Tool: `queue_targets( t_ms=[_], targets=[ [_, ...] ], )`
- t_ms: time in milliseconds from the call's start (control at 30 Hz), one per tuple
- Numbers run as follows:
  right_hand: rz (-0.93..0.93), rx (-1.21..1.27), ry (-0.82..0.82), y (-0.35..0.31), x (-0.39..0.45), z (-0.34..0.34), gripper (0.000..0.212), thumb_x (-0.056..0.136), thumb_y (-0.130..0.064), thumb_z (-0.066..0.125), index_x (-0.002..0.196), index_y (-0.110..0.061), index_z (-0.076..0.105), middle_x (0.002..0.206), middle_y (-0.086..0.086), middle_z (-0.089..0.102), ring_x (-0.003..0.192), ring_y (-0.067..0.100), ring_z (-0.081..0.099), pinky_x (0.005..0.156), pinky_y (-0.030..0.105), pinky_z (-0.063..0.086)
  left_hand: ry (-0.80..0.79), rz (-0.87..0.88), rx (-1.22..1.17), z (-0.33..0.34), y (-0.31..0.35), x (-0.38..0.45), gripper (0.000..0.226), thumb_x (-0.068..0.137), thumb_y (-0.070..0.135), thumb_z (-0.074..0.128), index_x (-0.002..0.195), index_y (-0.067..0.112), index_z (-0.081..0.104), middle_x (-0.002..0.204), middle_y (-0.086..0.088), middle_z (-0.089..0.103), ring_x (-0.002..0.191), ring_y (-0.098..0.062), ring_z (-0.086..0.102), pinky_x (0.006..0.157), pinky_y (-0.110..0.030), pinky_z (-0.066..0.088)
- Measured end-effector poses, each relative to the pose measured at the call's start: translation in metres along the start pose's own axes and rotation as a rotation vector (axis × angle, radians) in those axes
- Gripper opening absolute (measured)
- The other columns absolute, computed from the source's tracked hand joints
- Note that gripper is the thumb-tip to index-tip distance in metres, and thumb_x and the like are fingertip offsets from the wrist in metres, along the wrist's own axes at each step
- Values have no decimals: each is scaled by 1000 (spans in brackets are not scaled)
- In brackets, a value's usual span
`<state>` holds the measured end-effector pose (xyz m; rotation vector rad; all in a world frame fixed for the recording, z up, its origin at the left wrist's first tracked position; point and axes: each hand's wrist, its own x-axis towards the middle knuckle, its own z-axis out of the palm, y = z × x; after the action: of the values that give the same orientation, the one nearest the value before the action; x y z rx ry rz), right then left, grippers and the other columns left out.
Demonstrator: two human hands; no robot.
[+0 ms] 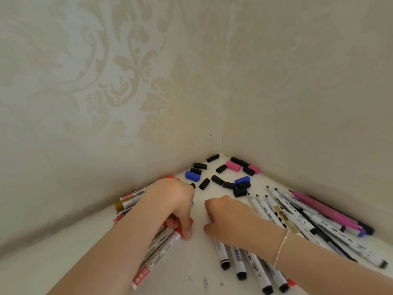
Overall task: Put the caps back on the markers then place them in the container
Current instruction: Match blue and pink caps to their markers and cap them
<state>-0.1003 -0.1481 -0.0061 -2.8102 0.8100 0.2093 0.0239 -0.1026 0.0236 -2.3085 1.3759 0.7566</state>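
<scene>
Fingers of the left hand (pixel 176 209) curl around red-capped markers (pixel 161 248) near the table's left edge. Right hand (pixel 229 218) fingers bend down onto the white table (pixel 191 262); whether they hold anything, I cannot tell. Uncapped markers (pixel 297 218) lie in a fan by the right edge. Loose caps (pixel 225 177), black, blue and pink, sit in the far corner by the wall (pixel 127 81). A wrong cap color could go on a marker, because the caps are all mixed up. Bare tips could smear the table. No container shows, so nothing is put away yet.
</scene>
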Motion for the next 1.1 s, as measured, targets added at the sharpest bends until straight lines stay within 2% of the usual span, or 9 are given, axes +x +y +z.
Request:
queue_targets(
  t_ms=[133,233,300,433,567,867,933,1000,1100],
  targets=[
    [-6,-18,21,2,3,3,15,92,-25,49,99,-12,51,91,5,49,78,21,51,62,28,40,59,-47,74,-4,-1,-8,42,65,47,83,69,14,57,67,4,62,74,-15,64,85,-31,55],
    [-15,-34,26,3,4,3,14,95,-27,46,93,-14,47,92,5,46,79,21,49,63,29,39,132,-156,206,-7,1,-23,61,64,64,75,96,16,56,90,5,60,96,-15,63,91,-29,50],
    [-15,-37,37,4,4,3,16,95,-29,46,89,-14,44,93,5,46,80,21,48,66,29,39,92,-163,200,-8,3,-28,60,68,60,75,106,19,54,82,7,55,91,-12,59,95,-30,49],
    [-19,-15,52,5,5,3,15,95,-27,47,88,-14,46,96,5,48,81,20,51,70,30,44,106,-124,220,-8,7,-25,47,70,50,78,90,15,54,71,5,46,75,-12,51,90,-31,49],
    [-36,-11,83,8,6,3,14,95,-26,47,91,-13,49,95,5,47,82,21,51,71,30,44,171,-76,217,-7,7,-19,50,67,46,82,67,16,42,68,5,49,74,-15,54,81,-31,52],
    [-58,49,139,10,6,4,15,93,-22,48,80,-15,44,90,2,44,79,19,47,68,28,40,254,34,147,-2,5,-1,41,69,36,81,67,17,44,66,2,47,63,-15,47,64,-28,41],
    [-48,121,139,13,4,0,25,92,-23,50,69,-19,40,84,-1,44,76,17,48,69,27,43,251,39,136,-1,3,0,35,70,36,79,74,16,51,72,2,52,67,-15,50,66,-29,43],
    [7,200,177,22,2,-11,29,91,-26,53,66,-22,39,79,-4,45,71,15,48,68,27,45,256,28,117,-1,1,-2,41,70,37,79,98,14,59,93,1,61,85,-17,60,74,-31,50],
    [144,176,150,53,-3,-43,15,90,-24,55,79,-14,52,75,-1,49,62,12,45,58,23,39,329,31,73,-4,0,-5,48,77,35,74,115,12,55,106,-1,59,94,-18,59,80,-31,50]
  ],
)
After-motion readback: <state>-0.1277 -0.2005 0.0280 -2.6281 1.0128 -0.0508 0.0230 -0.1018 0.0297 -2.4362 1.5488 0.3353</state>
